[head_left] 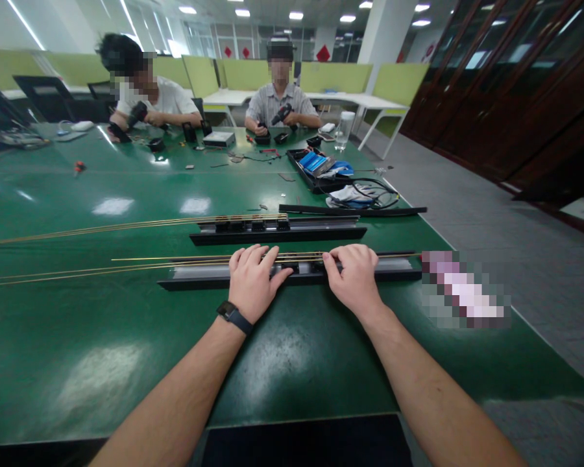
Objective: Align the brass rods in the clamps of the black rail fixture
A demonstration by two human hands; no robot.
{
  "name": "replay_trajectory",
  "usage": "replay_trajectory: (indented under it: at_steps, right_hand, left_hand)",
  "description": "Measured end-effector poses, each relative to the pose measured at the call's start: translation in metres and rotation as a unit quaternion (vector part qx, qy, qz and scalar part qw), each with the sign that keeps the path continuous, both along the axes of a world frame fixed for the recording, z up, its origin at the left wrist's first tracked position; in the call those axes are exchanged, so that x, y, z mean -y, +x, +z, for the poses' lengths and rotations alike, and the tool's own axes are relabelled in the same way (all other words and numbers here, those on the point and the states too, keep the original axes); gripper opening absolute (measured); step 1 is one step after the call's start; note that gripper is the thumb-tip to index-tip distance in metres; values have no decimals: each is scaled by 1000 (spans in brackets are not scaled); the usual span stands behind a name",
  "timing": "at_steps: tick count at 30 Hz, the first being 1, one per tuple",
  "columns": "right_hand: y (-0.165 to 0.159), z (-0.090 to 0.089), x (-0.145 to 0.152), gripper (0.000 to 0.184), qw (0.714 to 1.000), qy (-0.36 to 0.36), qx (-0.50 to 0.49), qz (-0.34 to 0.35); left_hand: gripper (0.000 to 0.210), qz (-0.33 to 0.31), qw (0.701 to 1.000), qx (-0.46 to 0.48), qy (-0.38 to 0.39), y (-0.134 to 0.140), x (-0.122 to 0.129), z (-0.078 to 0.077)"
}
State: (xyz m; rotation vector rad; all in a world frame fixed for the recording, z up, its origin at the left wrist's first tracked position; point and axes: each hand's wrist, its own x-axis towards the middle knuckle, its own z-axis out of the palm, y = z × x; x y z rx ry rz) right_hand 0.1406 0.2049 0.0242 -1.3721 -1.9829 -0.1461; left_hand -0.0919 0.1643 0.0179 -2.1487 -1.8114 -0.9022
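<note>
A long black rail (pixel 399 275) with a silvery inside lies across the green table in front of me. Thin brass-coloured rods (pixel 141 266) run along it and stick out past its left end. My left hand (pixel 253 279), with a dark watch on the wrist, grips the rail, fingers over the far side and thumb toward the near wall. My right hand (pixel 353 275) is closed at the rods right of centre, its thumb against them. Between the hands, small black pieces (pixel 290 266) sit inside the rail, partly hidden.
Behind lies a second black rail (pixel 277 237) with rods and black blocks. Farther back are a black strip (pixel 355 211), coiled cables (pixel 370 193), a black tray (pixel 316 185) and a clear cup (pixel 344 130). Two people across the table hold power drills (pixel 282 114). A pixelated patch (pixel 462 288) covers something at right.
</note>
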Motion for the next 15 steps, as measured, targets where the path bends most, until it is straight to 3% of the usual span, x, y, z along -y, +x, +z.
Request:
replay_trajectory:
  at_steps: [15]
  right_hand:
    - [0,-2,-4,30,1000,-22,-4,0]
  left_hand:
    - [46,-3,1000,-4,6,-1,0,-1]
